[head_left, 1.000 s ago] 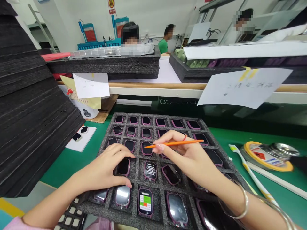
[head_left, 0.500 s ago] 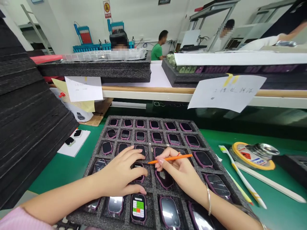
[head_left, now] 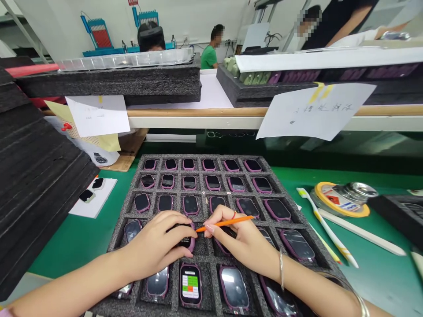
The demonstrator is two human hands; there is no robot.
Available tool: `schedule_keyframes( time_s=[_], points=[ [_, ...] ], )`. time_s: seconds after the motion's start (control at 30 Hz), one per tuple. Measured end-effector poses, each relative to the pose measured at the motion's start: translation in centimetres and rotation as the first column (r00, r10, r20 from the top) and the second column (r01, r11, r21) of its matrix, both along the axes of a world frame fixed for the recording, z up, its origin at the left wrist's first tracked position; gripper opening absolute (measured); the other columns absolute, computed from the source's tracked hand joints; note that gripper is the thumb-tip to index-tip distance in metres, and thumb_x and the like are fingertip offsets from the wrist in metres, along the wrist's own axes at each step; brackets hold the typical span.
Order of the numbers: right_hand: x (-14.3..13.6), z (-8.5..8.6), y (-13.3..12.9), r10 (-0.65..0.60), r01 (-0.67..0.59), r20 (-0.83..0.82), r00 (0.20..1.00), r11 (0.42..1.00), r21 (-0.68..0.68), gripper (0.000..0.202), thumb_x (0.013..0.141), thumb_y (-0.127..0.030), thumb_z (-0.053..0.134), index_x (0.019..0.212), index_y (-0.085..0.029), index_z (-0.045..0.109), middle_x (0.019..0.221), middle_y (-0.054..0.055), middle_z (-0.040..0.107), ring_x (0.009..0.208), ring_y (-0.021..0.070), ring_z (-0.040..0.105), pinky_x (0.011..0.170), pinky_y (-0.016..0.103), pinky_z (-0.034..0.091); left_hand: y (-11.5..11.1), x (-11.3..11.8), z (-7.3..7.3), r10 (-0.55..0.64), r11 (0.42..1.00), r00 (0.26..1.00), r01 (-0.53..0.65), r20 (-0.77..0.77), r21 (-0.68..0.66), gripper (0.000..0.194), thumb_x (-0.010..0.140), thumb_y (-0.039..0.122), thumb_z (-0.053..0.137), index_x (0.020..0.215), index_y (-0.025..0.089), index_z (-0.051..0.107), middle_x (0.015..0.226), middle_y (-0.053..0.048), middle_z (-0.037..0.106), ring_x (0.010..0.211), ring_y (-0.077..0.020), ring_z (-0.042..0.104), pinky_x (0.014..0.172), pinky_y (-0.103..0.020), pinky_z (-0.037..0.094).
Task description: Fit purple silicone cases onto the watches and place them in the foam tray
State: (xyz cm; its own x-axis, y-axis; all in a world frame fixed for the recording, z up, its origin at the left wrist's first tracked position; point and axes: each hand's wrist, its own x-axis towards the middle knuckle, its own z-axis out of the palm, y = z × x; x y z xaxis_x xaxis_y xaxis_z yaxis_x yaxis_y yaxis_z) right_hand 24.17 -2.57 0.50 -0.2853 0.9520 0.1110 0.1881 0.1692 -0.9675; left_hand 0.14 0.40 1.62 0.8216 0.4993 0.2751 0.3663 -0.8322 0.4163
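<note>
A dark foam tray [head_left: 209,260] with square compartments holds several purple smartwatches, among them one with a lit grid of white, green and orange cells [head_left: 191,286]. My left hand [head_left: 161,240] has its fingers and thumb closed around a smartwatch [head_left: 187,243] in the fourth row; its screen shows small text and is partly covered. Pinched in my right hand [head_left: 236,233] is a thin orange pointed stick [head_left: 228,223]. Its tip meets the right side of that watch, near the upper corner. My right hand partly hides the watches beneath it.
Right of the tray lie a toothbrush [head_left: 327,229], a white stick [head_left: 363,232], and a roll of yellow tape [head_left: 330,200] with a metal-topped container [head_left: 361,191]. Stacked black foam [head_left: 42,185] rises at left, beside two watches on a white card [head_left: 94,204]. A shelf [head_left: 198,121] crosses ahead.
My left fingers have closed around the fourth-row watch. My right hand has brought the orange stick left, its tip now at the watch's side. The view has shifted slightly.
</note>
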Motion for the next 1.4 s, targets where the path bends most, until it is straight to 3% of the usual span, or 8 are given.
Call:
schedule_keyframes(
  time_s=[0.53, 0.63, 0.73, 0.8, 0.9, 1.0, 1.17, 1.4],
  points=[
    [-0.4, -0.3, 0.2, -0.002, 0.001, -0.037, 0.999, 1.000, -0.020, 0.023, 0.095, -0.040, 0.059, 0.083, -0.020, 0.058, 0.078, 0.002, 0.065, 0.076, 0.0164, 0.067, 0.076, 0.031, 0.054, 0.8, 0.0, 0.8, 0.082, 0.984, 0.995, -0.089, -0.049, -0.156, 0.047, 0.086, 0.041, 0.074, 0.123, 0.020, 0.054, 0.116, -0.009, 0.066, 0.112, -0.0249, 0.060, 0.097, -0.044, 0.054],
    [-0.5, -0.1, 0.2, 0.002, -0.002, -0.040, 0.999, 1.000, -0.013, 0.027, 0.095, -0.044, 0.060, 0.082, -0.020, 0.059, 0.078, 0.002, 0.066, 0.077, 0.0167, 0.067, 0.078, 0.032, 0.054, 0.0, 0.2, 1.7, 0.057, 0.998, 0.998, -0.058, -0.025, -0.028, 0.042, 0.087, 0.037, 0.073, 0.122, 0.020, 0.057, 0.114, -0.009, 0.066, 0.113, -0.0249, 0.060, 0.099, -0.044, 0.054],
    [-0.5, 0.1, 0.1, 0.002, -0.003, -0.039, 0.999, 1.000, -0.017, 0.027, 0.094, -0.045, 0.061, 0.082, -0.020, 0.058, 0.077, 0.002, 0.067, 0.076, 0.0167, 0.067, 0.078, 0.033, 0.054, -2.2, 0.6, 2.8, -0.039, 0.986, 0.998, 0.032, 0.040, 0.162, 0.013, 0.093, 0.023, 0.065, 0.106, 0.020, 0.064, 0.097, -0.005, 0.066, 0.100, -0.0203, 0.064, 0.109, -0.048, 0.048],
    [-0.5, 0.3, 0.0, 0.006, -0.007, -0.040, 0.999, 1.000, -0.026, 0.028, 0.094, -0.045, 0.061, 0.082, -0.021, 0.057, 0.077, 0.002, 0.067, 0.076, 0.0167, 0.067, 0.078, 0.034, 0.054, -4.0, 0.9, 3.1, -0.087, 0.983, 0.996, 0.083, 0.019, 0.164, 0.007, 0.093, 0.023, 0.064, 0.099, 0.019, 0.065, 0.094, -0.005, 0.067, 0.094, -0.0193, 0.066, 0.108, -0.047, 0.050],
    [-0.4, 0.3, 0.1, 0.014, -0.017, -0.050, 0.999, 0.999, -0.043, 0.029, 0.093, -0.048, 0.062, 0.083, -0.021, 0.056, 0.076, 0.001, 0.068, 0.076, 0.0170, 0.068, 0.079, 0.034, 0.055, -6.1, 1.1, 2.7, -0.028, 0.976, 0.998, 0.041, -0.064, 0.212, 0.027, 0.088, 0.042, 0.071, 0.100, 0.018, 0.068, 0.111, -0.015, 0.069, 0.113, -0.0324, 0.065, 0.100, -0.054, 0.057],
    [-0.1, 0.4, 0.2, 0.010, -0.014, -0.061, 0.998, 0.998, -0.063, 0.032, 0.090, -0.050, 0.065, 0.081, -0.020, 0.057, 0.075, 0.002, 0.068, 0.075, 0.0172, 0.067, 0.080, 0.035, 0.054, -6.9, 0.9, 2.1, 0.034, 0.977, 0.993, -0.009, -0.112, 0.213, 0.030, 0.084, 0.043, 0.074, 0.103, 0.020, 0.068, 0.124, -0.019, 0.065, 0.124, -0.0399, 0.060, 0.094, -0.060, 0.058],
    [-0.3, 0.7, -1.1, -0.022, 0.011, -0.108, 0.994, 0.995, -0.101, 0.038, 0.092, -0.057, 0.062, 0.082, -0.021, 0.054, 0.075, 0.003, 0.070, 0.073, 0.0161, 0.068, 0.075, 0.032, 0.055, -7.9, -0.4, 1.3, 0.122, 0.973, 0.992, -0.114, -0.026, 0.202, 0.017, 0.091, 0.031, 0.065, 0.105, 0.022, 0.067, 0.118, -0.016, 0.069, 0.123, -0.0360, 0.062, 0.096, -0.064, 0.056],
    [-1.9, 0.9, -4.2, 0.147, -0.152, -0.060, 0.987, 0.983, -0.102, 0.038, 0.100, -0.055, 0.048, 0.086, -0.021, 0.053, 0.072, 0.003, 0.069, 0.067, 0.0145, 0.067, 0.068, 0.029, 0.055, -9.1, -0.7, -0.3, 0.193, 0.962, 0.968, -0.219, 0.158, 0.165, 0.015, 0.096, 0.033, 0.061, 0.106, 0.023, 0.066, 0.109, -0.008, 0.073, 0.107, -0.0242, 0.069, 0.102, -0.049, 0.057]
  ],
)
